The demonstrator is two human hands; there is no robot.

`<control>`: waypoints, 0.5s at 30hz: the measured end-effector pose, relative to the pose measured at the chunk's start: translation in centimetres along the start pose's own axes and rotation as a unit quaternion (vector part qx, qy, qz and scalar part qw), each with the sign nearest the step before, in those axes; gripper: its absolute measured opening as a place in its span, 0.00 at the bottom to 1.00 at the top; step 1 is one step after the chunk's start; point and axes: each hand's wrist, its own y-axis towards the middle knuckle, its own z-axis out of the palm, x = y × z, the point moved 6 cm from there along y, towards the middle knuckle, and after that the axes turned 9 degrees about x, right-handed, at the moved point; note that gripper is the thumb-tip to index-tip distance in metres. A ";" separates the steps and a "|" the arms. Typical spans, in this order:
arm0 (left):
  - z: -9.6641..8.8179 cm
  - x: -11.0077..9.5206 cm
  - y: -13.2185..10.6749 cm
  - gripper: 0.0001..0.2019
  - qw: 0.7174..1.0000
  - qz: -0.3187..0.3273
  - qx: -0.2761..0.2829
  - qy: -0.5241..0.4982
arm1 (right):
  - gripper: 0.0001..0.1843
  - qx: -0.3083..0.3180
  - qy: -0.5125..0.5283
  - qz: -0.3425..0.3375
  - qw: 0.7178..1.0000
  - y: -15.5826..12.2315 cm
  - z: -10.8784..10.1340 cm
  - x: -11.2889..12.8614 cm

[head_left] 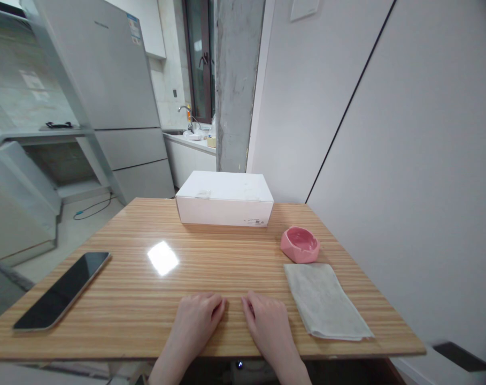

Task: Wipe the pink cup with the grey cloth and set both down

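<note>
My left hand (201, 314) rests on the wooden table (226, 256) near its front edge, fingers curled into a loose fist. Beside it, a short gap apart, my right hand (267, 316) lies curled the same way. Nothing shows in either hand. A folded grey cloth (326, 302) lies flat just right of my right hand. Behind the cloth sits a pink faceted ashtray (300, 245). A black smartphone (64, 291) lies screen up at the table's left side, well away from my left hand.
A closed white box (224, 208) stands at the table's far edge. A white wall (347, 160) runs along the right. Beyond the table are a grey refrigerator (110, 80), a counter with a faucet (190, 120) and a cable (92, 208) on the floor.
</note>
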 end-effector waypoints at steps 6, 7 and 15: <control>0.1 0.0 0.1 0.20 1.000 0.001 0.005 0.005 | 0.13 -0.004 -0.005 0.002 1.000 0.0 -0.1 0.0; 0.2 0.1 0.1 0.20 1.000 0.000 0.007 0.008 | 0.13 -0.005 -0.007 0.001 1.000 0.0 -0.1 0.0; 0.0 -0.1 0.0 0.20 1.000 0.000 0.001 0.007 | 0.12 -0.007 -0.010 0.001 1.000 0.0 0.0 0.0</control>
